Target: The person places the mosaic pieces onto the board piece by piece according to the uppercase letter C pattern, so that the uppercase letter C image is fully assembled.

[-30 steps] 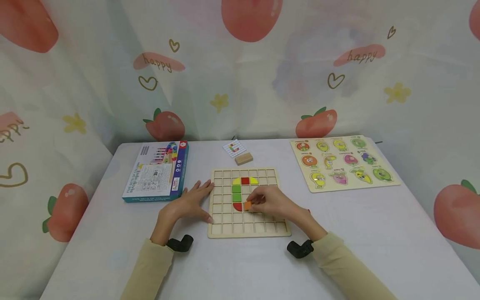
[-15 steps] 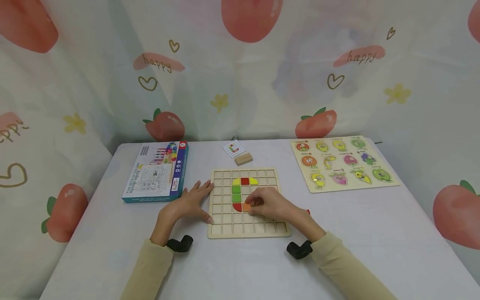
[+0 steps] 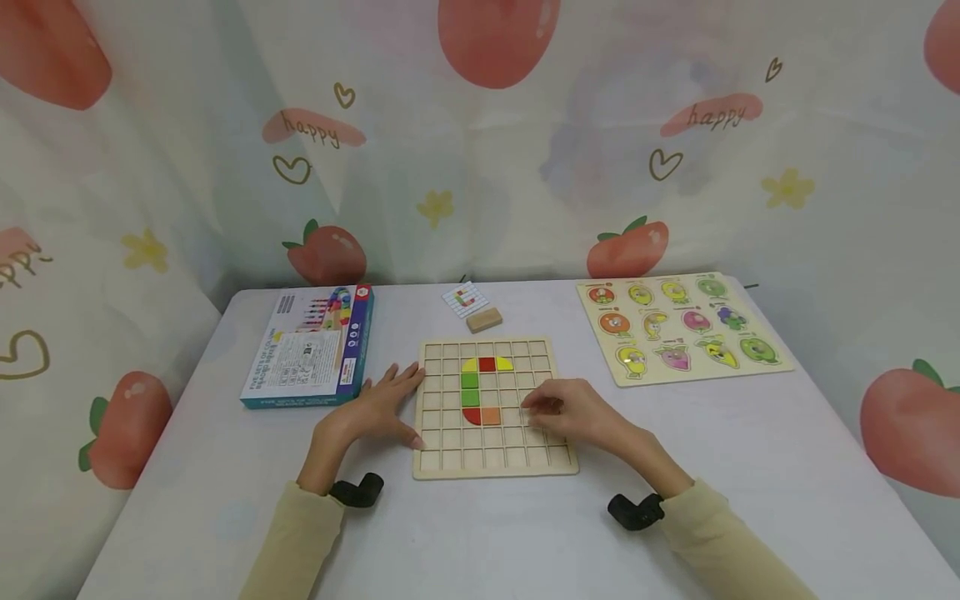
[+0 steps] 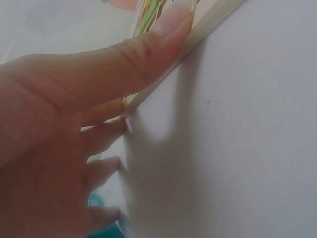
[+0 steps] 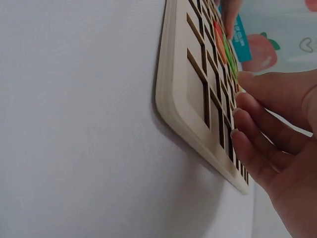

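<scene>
A wooden grid board [image 3: 495, 476] lies flat on the white table. In its cells sit two green square tiles [image 3: 469, 389], a red square tile [image 3: 487, 364], yellow rounded tiles [image 3: 505, 364], a red rounded tile [image 3: 472, 415] and an orange square tile [image 3: 491, 416]. My left hand [image 3: 371, 415] rests with spread fingers against the board's left edge; its thumb touches the rim in the left wrist view. Over the board's right side hovers my right hand [image 3: 573, 410], fingers loosely bent, and the right wrist view shows nothing between them.
Behind the board lie a small pattern card [image 3: 465, 299] and a plain wooden block [image 3: 484, 320]. A boxed set [image 3: 307, 350] is at the left. A fruit puzzle board [image 3: 682, 329] occupies the back right. A printed curtain surrounds the table.
My right hand set the orange tile flat in the cell beside the red rounded tile, let it go, and moved right. The left hand stayed at the board's edge.
</scene>
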`<state>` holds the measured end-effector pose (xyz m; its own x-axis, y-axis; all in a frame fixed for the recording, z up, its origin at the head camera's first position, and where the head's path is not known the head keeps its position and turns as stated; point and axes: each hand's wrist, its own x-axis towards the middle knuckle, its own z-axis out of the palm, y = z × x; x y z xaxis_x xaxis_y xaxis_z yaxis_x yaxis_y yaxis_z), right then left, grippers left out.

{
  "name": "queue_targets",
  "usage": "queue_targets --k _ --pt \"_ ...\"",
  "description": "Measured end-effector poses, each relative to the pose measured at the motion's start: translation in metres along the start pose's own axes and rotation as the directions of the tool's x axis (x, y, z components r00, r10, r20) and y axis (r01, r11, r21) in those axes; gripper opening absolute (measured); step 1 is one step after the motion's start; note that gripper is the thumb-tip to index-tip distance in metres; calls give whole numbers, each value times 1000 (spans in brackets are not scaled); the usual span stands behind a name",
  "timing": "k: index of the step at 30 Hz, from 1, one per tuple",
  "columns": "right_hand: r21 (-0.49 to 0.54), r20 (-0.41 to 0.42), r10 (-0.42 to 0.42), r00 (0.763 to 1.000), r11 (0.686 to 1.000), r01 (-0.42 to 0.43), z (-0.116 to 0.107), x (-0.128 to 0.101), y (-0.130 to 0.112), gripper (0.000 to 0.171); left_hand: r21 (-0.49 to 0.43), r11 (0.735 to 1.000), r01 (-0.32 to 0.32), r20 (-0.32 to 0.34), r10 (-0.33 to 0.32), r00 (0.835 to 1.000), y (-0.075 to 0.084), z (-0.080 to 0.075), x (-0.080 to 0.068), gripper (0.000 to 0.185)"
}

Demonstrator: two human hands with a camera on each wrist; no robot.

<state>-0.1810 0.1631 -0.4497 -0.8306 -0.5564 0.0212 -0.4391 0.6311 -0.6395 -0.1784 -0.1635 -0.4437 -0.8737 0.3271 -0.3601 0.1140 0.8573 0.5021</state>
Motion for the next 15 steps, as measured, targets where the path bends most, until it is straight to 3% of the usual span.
queue_targets --k 15 --pt "-72 -89 22 996 997 -29 -22 -33 25 20 -6 1000 -9 -10 9 1000 -2 1 0 109"
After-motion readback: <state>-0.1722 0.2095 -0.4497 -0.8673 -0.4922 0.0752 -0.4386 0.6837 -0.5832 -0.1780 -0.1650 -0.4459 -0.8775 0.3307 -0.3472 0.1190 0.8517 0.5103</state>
